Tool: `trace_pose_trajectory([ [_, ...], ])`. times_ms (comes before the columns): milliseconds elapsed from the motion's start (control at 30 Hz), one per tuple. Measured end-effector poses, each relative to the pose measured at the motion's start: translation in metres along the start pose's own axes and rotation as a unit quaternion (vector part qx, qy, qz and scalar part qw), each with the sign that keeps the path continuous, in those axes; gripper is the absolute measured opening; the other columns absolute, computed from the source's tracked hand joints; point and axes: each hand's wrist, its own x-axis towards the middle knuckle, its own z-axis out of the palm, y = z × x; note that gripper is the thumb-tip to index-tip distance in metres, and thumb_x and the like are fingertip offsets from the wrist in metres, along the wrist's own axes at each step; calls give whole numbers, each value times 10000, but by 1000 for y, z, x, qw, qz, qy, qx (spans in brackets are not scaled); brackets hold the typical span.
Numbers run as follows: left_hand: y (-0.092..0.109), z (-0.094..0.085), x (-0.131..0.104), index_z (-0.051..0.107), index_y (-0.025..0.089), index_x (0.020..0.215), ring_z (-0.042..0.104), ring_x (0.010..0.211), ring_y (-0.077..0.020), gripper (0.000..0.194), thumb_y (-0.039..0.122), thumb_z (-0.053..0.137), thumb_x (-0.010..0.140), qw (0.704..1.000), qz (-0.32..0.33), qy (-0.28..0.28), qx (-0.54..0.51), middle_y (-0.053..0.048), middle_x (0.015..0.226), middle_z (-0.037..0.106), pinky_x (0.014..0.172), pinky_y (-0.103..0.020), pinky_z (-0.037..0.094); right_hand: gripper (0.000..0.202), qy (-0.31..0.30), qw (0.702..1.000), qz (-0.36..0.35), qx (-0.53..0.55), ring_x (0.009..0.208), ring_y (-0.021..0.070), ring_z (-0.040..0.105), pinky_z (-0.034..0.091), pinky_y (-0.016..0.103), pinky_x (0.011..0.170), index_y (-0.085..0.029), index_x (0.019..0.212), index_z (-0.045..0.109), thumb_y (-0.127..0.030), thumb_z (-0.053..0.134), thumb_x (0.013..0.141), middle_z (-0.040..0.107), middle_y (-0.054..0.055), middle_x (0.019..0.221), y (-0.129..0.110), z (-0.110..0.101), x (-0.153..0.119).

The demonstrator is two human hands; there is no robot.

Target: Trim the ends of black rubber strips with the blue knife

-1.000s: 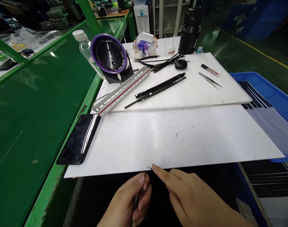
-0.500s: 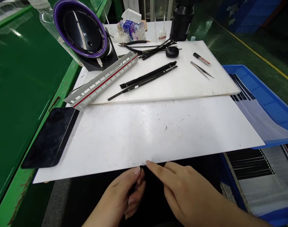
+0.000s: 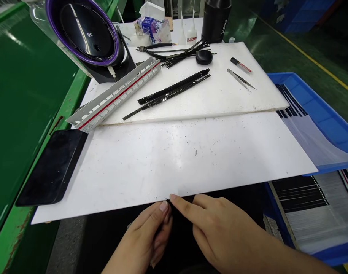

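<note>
"Where are we working?"
"By the white board's [image 3: 174, 163] six-o'clock edge; our left hand [image 3: 151, 232] is pinching a tiny dark sliver [image 3: 168, 200] there; our right hand [image 3: 212, 222] is pointing toward ten o'clock; its grip is hiding, so we cannot tell."

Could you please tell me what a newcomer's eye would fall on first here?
Probably the round black device with a purple rim at the upper left. Next might come the long grey strip with a red stripe, slanting in front of it. At the bottom, the bare left hand and bare right hand are close together by the near edge of the flat white board.
</note>
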Motion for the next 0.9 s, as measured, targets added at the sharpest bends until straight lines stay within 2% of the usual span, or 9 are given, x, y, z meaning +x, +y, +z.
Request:
trace_pose_trajectory([
  [233,-1,1,2,457,199,611,233,424,-66,530,653,585,852,1000,-3,-1,10,71,518,352,404,-217,196,650,8,998,-16,-53,684,225,654,359,327,549,-302,1543,330,-147,416,917,667,38,942,5,7,1],
  [533,1,0,0,464,203,610,249,431,-75,529,663,595,836,1000,-1,5,30,65,527,376,402,-218,233,655,1,1000,-14,4,771,219,667,441,334,639,-299,1552,332,-125,399,924,670,45,976,4,3,-1],
  [900,1,4,0,480,204,624,243,457,-85,513,655,614,829,999,4,27,31,64,538,364,404,-208,239,659,12,999,-20,-34,698,214,652,374,324,563,-289,1543,339,-132,429,909,668,35,953,5,4,-1],
])
